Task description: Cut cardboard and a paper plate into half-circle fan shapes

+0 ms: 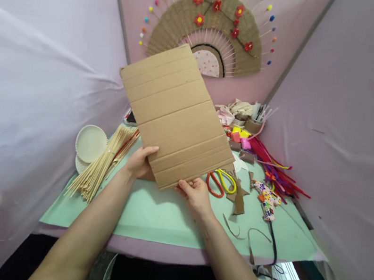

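A creased brown cardboard sheet point(179, 119) is held up at a tilt above the green-covered table. My left hand point(141, 161) grips its lower left edge, thumb on the front face, the other fingers behind. At the bottom corner, my right hand point(195, 195) pinches the lower edge between thumb and fingers. Scissors with red and yellow handles point(222, 183) lie just right of the sheet, beside cardboard scraps point(239, 201). A bundle of thin wooden sticks point(102, 161) lies to the left of my left hand.
White paper plates point(90, 144) sit at the left. A floral glue gun point(267, 200) with a black cord, pipe cleaners point(278, 172) and clay packs point(241, 135) are on the right. A decorated fan point(170, 22) hangs on the back wall. The table's front edge point(159, 242) is near.
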### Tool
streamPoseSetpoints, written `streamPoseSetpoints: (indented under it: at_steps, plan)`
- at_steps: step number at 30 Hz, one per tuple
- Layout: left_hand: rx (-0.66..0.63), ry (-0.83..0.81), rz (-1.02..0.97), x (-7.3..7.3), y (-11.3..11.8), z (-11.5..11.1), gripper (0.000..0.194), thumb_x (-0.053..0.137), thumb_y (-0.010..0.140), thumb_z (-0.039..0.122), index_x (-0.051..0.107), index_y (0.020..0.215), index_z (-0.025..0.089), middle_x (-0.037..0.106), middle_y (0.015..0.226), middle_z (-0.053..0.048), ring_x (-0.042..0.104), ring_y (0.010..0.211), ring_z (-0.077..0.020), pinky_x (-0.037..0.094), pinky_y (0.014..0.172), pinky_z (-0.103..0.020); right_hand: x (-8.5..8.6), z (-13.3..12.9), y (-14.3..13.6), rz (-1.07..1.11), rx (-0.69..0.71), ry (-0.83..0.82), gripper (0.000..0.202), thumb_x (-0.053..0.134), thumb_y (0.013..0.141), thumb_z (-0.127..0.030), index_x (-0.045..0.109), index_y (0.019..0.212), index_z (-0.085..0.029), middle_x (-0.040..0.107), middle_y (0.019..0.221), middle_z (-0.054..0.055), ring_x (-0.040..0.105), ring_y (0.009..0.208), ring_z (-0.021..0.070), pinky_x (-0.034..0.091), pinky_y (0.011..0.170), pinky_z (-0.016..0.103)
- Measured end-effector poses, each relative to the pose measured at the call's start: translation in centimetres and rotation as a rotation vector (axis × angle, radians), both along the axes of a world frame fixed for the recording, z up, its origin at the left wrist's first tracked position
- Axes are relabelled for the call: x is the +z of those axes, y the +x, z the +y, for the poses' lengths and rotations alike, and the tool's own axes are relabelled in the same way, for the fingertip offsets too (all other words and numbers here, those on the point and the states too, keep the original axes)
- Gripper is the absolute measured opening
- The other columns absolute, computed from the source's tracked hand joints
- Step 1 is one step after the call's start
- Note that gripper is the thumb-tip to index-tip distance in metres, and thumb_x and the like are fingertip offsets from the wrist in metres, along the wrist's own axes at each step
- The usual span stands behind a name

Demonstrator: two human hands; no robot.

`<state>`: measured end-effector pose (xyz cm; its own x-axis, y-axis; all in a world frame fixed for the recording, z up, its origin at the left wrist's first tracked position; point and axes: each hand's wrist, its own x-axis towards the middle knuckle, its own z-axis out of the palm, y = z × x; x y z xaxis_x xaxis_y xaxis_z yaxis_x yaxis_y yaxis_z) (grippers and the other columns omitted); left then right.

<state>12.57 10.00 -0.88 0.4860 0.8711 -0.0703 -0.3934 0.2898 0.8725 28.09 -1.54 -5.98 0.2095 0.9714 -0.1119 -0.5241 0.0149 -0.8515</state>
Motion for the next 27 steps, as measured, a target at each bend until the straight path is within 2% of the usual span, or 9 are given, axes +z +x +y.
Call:
streamPoseSetpoints:
  at_steps: [2,6,9,11,13,15,17,21,27]
  plan:
    - [-0.087,-0.024,0.017,-0.1,-0.7,-0.1,0.055,0.082,0.056,0.032,0.065,0.105,0.013,0.073,0.104,-0.014,0.065,0.106,-0.0332,0.054,0.087,-0.042,0.1,0.0,0.1,-0.012,0.005,0.005,0.032,0.084,0.055,-0.036,0.070,0.076,-0.018,0.076,0.074,0.002,0.070,0.068,0.0175,0.058,0.070,0.030]
    - [-0.300,-0.030,0.181,-0.5,-1.4,-0.4,0.055,0.084,0.058,0.024,0.065,0.108,0.014,0.073,0.106,-0.017,0.069,0.097,-0.0360,0.058,0.072,-0.044,0.1,-0.1,0.7,-0.038,0.014,0.020,0.033,0.084,0.056,-0.037,0.067,0.078,-0.019,0.076,0.077,0.002,0.071,0.071,0.0196,0.058,0.070,0.032]
    - [-0.328,-0.018,0.225,-0.9,-1.1,-0.5,0.053,0.083,0.062,0.023,0.064,0.110,0.011,0.071,0.109,-0.021,0.069,0.097,-0.0357,0.059,0.073,-0.046,0.2,-0.3,2.2,-0.189,0.090,0.029,0.032,0.076,0.066,-0.039,0.064,0.087,-0.019,0.076,0.085,0.003,0.071,0.076,0.0203,0.057,0.072,0.034]
    - [-0.302,-0.010,0.224,-1.1,-0.8,-0.4,0.051,0.082,0.064,0.023,0.065,0.110,0.010,0.071,0.108,-0.021,0.069,0.098,-0.0351,0.059,0.076,-0.046,0.3,-0.6,3.9,-0.460,0.063,0.014,0.027,0.066,0.078,-0.040,0.062,0.094,-0.019,0.074,0.087,0.004,0.070,0.078,0.0206,0.056,0.072,0.035]
    - [-0.244,0.009,0.212,-1.3,-0.5,-0.2,0.048,0.081,0.065,0.023,0.066,0.109,0.011,0.072,0.107,-0.020,0.069,0.100,-0.0340,0.058,0.079,-0.045,0.7,-1.0,6.0,-0.881,-0.090,-0.047,0.022,0.057,0.086,-0.036,0.062,0.100,-0.019,0.073,0.090,0.005,0.069,0.083,0.0210,0.053,0.076,0.034]
    - [-0.174,0.037,0.194,-1.4,-0.3,0.0,0.047,0.082,0.065,0.023,0.066,0.107,0.011,0.072,0.107,-0.018,0.068,0.102,-0.0328,0.058,0.082,-0.044,1.1,-1.4,8.0,-1.355,-0.211,-0.180,0.022,0.055,0.089,-0.031,0.061,0.105,-0.018,0.071,0.100,0.009,0.065,0.096,0.0227,0.048,0.085,0.034]
    - [-0.123,0.060,0.187,-1.4,-0.3,0.2,0.048,0.082,0.064,0.023,0.066,0.108,0.011,0.072,0.108,-0.017,0.068,0.102,-0.0319,0.058,0.082,-0.043,1.5,-1.5,9.6,-1.626,-0.210,-0.333,0.023,0.058,0.088,-0.026,0.063,0.106,-0.013,0.067,0.107,0.015,0.060,0.106,0.0275,0.043,0.089,0.035]
    - [-0.091,0.077,0.189,-1.3,-0.2,0.3,0.055,0.081,0.065,0.024,0.064,0.116,0.012,0.072,0.111,-0.016,0.068,0.102,-0.0304,0.059,0.080,-0.042,1.6,-1.2,10.6,-1.701,-0.157,-0.475,0.023,0.065,0.082,-0.022,0.066,0.099,-0.006,0.065,0.105,0.022,0.057,0.108,0.0349,0.042,0.086,0.037]
    - [-0.062,0.110,0.188,-1.1,0.0,0.3,0.058,0.083,0.063,0.025,0.064,0.117,0.015,0.071,0.113,-0.014,0.065,0.109,-0.0302,0.058,0.080,-0.039,1.0,-0.6,10.3,-1.732,-0.135,-0.543,0.027,0.064,0.084,-0.024,0.066,0.104,-0.007,0.065,0.107,0.021,0.058,0.105,0.0320,0.041,0.084,0.035]
